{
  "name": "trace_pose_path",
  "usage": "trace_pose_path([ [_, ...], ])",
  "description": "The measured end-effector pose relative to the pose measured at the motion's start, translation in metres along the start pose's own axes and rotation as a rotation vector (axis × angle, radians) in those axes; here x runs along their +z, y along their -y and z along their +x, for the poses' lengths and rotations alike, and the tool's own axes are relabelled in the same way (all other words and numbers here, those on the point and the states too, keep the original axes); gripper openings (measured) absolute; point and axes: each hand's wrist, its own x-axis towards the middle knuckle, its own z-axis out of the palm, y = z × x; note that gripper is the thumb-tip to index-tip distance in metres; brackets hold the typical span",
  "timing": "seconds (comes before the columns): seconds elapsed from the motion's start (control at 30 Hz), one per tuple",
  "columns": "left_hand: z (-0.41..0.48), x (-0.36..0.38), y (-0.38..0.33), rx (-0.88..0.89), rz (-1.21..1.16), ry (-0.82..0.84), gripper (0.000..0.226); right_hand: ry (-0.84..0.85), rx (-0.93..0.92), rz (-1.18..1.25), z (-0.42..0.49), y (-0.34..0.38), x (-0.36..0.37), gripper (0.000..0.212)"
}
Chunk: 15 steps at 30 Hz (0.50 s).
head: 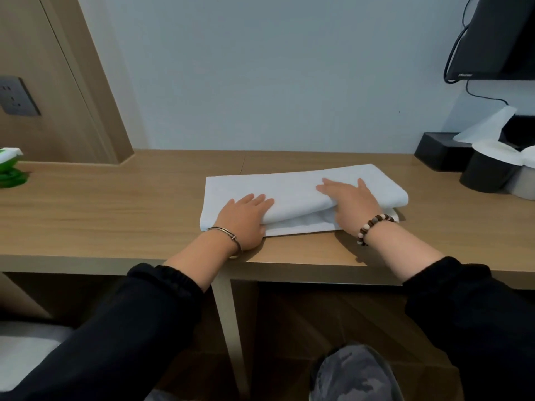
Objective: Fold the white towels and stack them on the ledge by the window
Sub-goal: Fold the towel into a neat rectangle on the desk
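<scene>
A white towel (289, 183) lies folded lengthwise on the wooden desk (115, 204), right of centre. Its upper layer is lifted a little along the near edge, and a lower layer shows beneath it. My left hand (246, 218) holds the near left end, with straight fingers on top and the thumb tucked under the upper layer. My right hand (348, 202) holds the near right part the same way, fingers spread flat on top and thumb under the fold. No other towel is in sight.
A green and white pack (8, 169) sits at the desk's far left. At the right stand a black box (437, 151) with a tissue and a black holder (486, 175) with a paper roll. A black screen (498, 39) hangs top right.
</scene>
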Motion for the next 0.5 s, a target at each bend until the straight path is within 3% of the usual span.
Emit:
trace_pose_path([
  [0.1, 0.000, 0.000, 0.001, -0.006, -0.010, -0.004, 0.063, -0.112, 0.026, -0.009, -0.006, 0.009, 0.003, 0.066],
  [0.2, 0.000, -0.001, 0.003, 0.006, -0.014, 0.001, 0.061, 0.070, -0.042, -0.091, -0.023, 0.008, 0.018, 0.074],
  [0.3, 0.000, -0.008, 0.004, 0.025, -0.008, 0.018, 0.058, 0.106, -0.068, -0.093, -0.027, 0.000, 0.021, 0.081],
  [0.5, -0.003, -0.020, -0.002, 0.093, 0.375, -0.077, 0.054, 0.139, -0.035, -0.101, -0.027, 0.003, 0.020, 0.078],
])
